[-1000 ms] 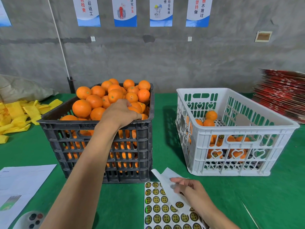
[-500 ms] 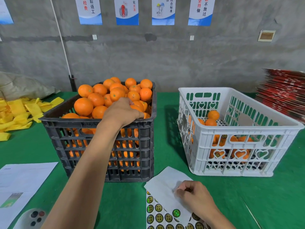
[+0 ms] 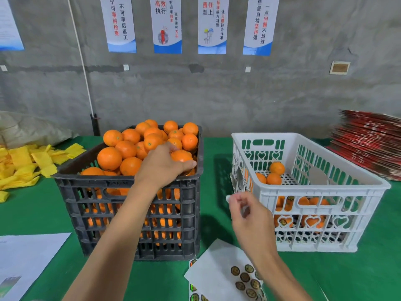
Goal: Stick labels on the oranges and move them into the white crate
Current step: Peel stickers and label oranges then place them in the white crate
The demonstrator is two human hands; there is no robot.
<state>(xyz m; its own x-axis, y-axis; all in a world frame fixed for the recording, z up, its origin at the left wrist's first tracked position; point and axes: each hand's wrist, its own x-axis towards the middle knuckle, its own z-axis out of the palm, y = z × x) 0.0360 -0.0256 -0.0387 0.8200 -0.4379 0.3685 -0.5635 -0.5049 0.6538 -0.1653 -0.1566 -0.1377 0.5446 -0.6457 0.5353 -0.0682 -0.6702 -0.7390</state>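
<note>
A black crate (image 3: 121, 181) heaped with oranges (image 3: 109, 158) stands left of centre on the green table. My left hand (image 3: 161, 165) reaches over its near rim and grips one orange (image 3: 181, 155) at the right of the heap. The white crate (image 3: 314, 189) stands to the right with several oranges (image 3: 273, 178) inside. My right hand (image 3: 249, 216) hovers between the crates, its fingertips pinching a small pale label (image 3: 228, 198), which is blurred. A label sheet (image 3: 245, 276) with round dark stickers lies below it, its white backing partly folded over.
Yellow foam sleeves (image 3: 26, 161) are strewn at the far left. A stack of red flat cartons (image 3: 368, 144) sits behind the white crate at the right. A printed white paper (image 3: 28, 257) lies at the near left. A grey wall with posters closes the back.
My right hand has lifted off the label sheet and risen between the crates with a label. My left hand has closed round an orange at the black crate's right side.
</note>
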